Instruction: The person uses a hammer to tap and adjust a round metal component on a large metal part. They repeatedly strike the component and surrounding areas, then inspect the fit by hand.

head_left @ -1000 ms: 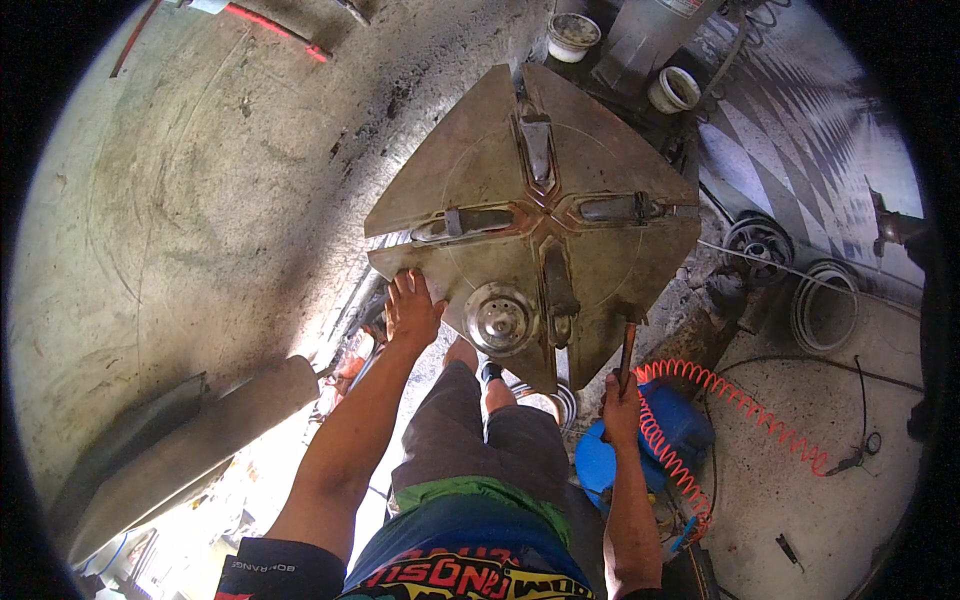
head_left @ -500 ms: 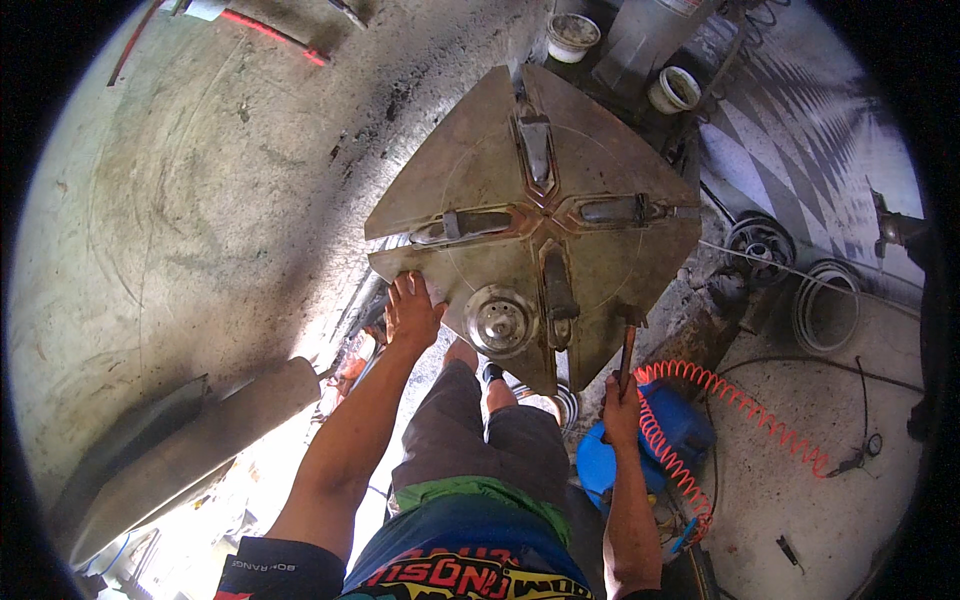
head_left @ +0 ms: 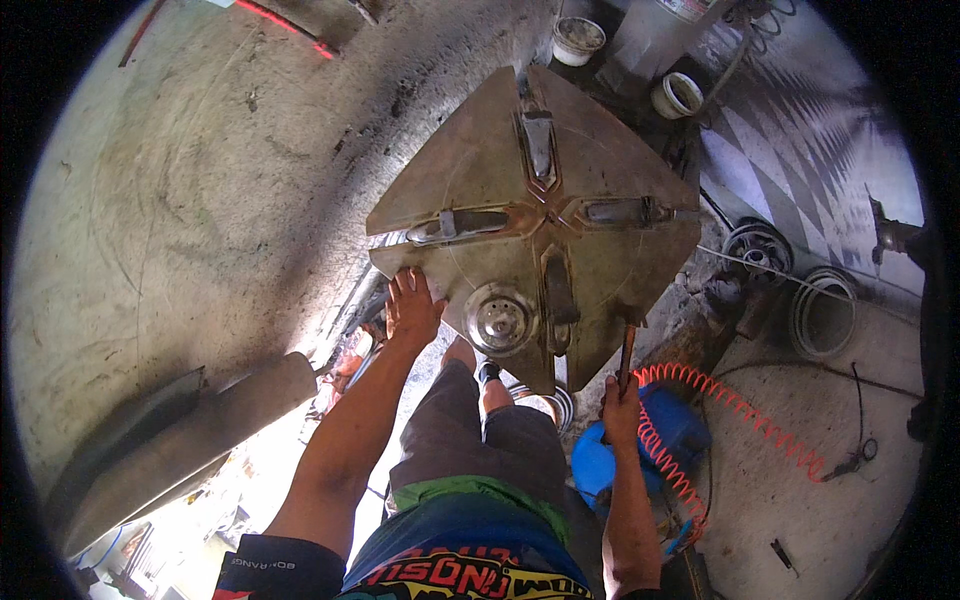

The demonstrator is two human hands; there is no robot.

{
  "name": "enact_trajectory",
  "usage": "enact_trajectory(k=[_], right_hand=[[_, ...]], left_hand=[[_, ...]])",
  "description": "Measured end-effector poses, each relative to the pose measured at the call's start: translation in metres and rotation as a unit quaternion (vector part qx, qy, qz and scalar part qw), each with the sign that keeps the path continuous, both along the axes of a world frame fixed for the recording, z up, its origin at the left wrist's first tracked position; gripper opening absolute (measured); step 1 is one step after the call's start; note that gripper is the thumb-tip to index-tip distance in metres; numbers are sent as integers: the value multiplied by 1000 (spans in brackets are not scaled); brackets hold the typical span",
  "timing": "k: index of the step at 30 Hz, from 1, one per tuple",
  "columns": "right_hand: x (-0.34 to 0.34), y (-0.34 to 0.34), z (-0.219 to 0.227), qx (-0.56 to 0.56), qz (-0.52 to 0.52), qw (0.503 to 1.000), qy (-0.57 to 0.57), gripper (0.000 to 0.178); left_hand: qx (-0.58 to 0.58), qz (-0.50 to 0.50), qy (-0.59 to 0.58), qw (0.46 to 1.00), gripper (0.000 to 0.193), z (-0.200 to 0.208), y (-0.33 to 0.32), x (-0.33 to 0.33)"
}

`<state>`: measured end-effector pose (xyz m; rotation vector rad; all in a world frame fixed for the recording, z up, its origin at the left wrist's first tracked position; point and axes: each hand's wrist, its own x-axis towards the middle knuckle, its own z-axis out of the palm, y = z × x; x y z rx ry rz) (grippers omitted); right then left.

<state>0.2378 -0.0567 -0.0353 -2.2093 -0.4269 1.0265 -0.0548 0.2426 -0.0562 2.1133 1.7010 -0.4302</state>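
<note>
A square metal turntable [head_left: 450, 150] with four clamp jaws set in a cross fills the middle of the view, like that of a tyre changer. Its near left edge is under the fingers of my left hand [head_left: 411, 315], which lies flat with the fingers stretched out and holds nothing. My right hand [head_left: 620, 405] is wrapped round the handle of a hammer [head_left: 627, 355]. The hammer's head is over the near right part of the turntable; whether it touches the plate I cannot tell. A round shiny metal disc [head_left: 500, 320] with a raised centre lies on the near corner, between my hands.
A blue container [head_left: 665, 430] and a coiled red air hose [head_left: 745, 395] are at my right. Two buckets [head_left: 579, 40] stand behind the turntable. A wheel rim [head_left: 757, 245] and a ring of cable [head_left: 824, 312] lie on the right. A curved dark panel [head_left: 210, 430] is at left.
The surroundings have shifted slightly in view. Both hands, the hammer and the disc keep nearly the same places.
</note>
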Motion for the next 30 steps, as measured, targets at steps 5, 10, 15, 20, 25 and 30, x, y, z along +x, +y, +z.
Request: enact_trajectory(k=[5, 10, 15, 20, 25, 30], right_hand=[[2, -3, -5, -15, -1, 1000, -23, 29], [-1, 0, 6, -2, 31, 996, -79, 32], [-1, 3, 10, 32, 45, 991, -118, 36], [7, -1, 5, -24, 35, 995, -92, 38], [5, 2, 9, 19, 33, 988, -148, 36], [3, 4, 14, -6, 4, 999, -32, 33]], left_hand=[[-4, -2, 8, 1000, 87, 8, 0, 3], [-13, -11, 4, 1000, 88, 11, 2, 3], [-13, -21, 24, 999, 90, 12, 2, 3], [-27, -7, -10, 1000, 88, 14, 3, 2], [-26, 1, -15, 1000, 88, 16, 3, 2], [-26, 2, -13, 1000, 89, 14, 2, 2]])
